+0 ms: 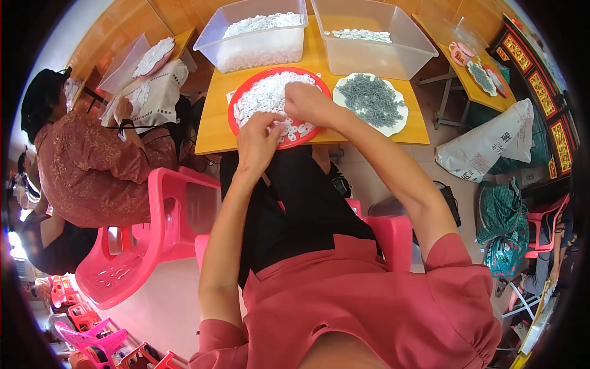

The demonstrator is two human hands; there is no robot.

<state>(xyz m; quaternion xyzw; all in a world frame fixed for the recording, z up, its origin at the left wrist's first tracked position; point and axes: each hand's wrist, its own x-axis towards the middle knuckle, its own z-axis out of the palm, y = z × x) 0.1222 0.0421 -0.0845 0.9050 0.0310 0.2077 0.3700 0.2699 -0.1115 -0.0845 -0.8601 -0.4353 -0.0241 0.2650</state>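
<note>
Yellow wood makes up the tabletop (212,138), with a seated co-worker (92,166) at the left and a pink chair (157,227) between that person and the wearer. Toward the back stand two clear tubs, the left tub (258,58) well filled and the right tub (375,58) holding far less. White pieces (258,95), small and pierced, are heaped in a round red tray (232,122) near the front edge, just beside a pale plate (399,123) of grey pieces (369,98).

Over the near part of the tray, the left hand (257,138) has thumb and fingertips drawn narrow; whether they pinch a piece I cannot tell. The right hand (307,103) is curled above the heap, its fingertips hidden, so its contents cannot be told either.

Spilling looks the likeliest trouble: a brush against the low rim could send white pieces over the front edge, and the right forearm, passing across the plate's near corner, might knock grey pieces loose.

Loose white pieces look slightly longer than wide, their long axes lying every which way; the round tray points nowhere in particular.
</note>
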